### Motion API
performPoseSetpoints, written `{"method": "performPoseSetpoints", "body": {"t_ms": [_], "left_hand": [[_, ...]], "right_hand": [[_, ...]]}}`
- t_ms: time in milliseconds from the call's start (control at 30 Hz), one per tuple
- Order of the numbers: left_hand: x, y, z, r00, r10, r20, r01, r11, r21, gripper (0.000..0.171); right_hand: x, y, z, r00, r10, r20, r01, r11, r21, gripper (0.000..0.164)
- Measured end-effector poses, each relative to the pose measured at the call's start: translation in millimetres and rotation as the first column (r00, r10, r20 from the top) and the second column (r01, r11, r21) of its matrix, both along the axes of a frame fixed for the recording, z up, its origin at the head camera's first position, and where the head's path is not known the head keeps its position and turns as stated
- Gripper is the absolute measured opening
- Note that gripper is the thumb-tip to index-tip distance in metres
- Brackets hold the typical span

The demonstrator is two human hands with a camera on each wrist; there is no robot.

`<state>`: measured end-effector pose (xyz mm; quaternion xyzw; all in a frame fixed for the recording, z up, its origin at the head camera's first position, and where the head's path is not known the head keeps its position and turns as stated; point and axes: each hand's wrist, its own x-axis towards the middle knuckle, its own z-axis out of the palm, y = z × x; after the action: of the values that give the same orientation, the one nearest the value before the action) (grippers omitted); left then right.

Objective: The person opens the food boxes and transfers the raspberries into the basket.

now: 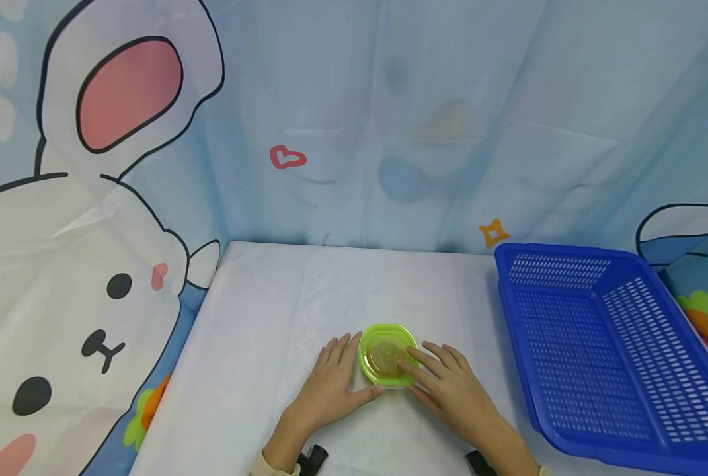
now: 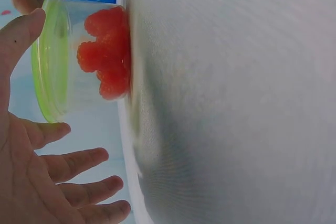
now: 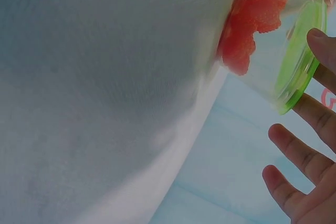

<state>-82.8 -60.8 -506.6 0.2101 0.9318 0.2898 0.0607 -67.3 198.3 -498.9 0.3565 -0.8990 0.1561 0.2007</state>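
Note:
A round clear plastic container with a green-rimmed lid (image 1: 387, 383) stands upright on the white table between the two hands. Several red, bumpy, berry-like pieces (image 2: 107, 51) lie at its bottom, seen through the wall in both wrist views. On the left side, the left hand (image 1: 328, 387) has its fingers spread and straight, with the thumb and index finger right at the lid's rim. From the right, the right hand (image 1: 449, 390) rests its fingertips on the lid's top and edge, its thumb (image 3: 320, 45) at the rim. Its other fingers are extended, apart from the container.
A large blue plastic basket (image 1: 514, 344) with perforated walls stands at the table's right side. White cloth covers the table (image 1: 258, 311). Behind and to the left hangs a light blue curtain (image 1: 342, 79) printed with a cartoon rabbit.

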Motion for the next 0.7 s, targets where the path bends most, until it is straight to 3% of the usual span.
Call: {"method": "performPoseSetpoints", "body": {"t_ms": [300,467,700], "left_hand": [[0.8,-0.5,-0.8,1.0,-0.001,-0.028,0.001,1.0,0.004,0.1],[0.2,0.1,-0.2,1.0,-0.001,-0.021,0.001,1.0,0.013,0.1],[0.6,0.2,0.7,1.0,-0.001,-0.01,0.001,1.0,0.031,0.099]], "right_hand": [[-0.3,1.3,-1.0,1.0,0.009,0.001,-0.009,1.0,-0.01,0.039],[-0.8,1.3,-0.4,1.0,0.021,-0.011,-0.021,0.999,-0.039,0.051],[0.1,0.8,0.7,1.0,0.024,-0.005,-0.024,0.998,-0.061,0.052]]}}
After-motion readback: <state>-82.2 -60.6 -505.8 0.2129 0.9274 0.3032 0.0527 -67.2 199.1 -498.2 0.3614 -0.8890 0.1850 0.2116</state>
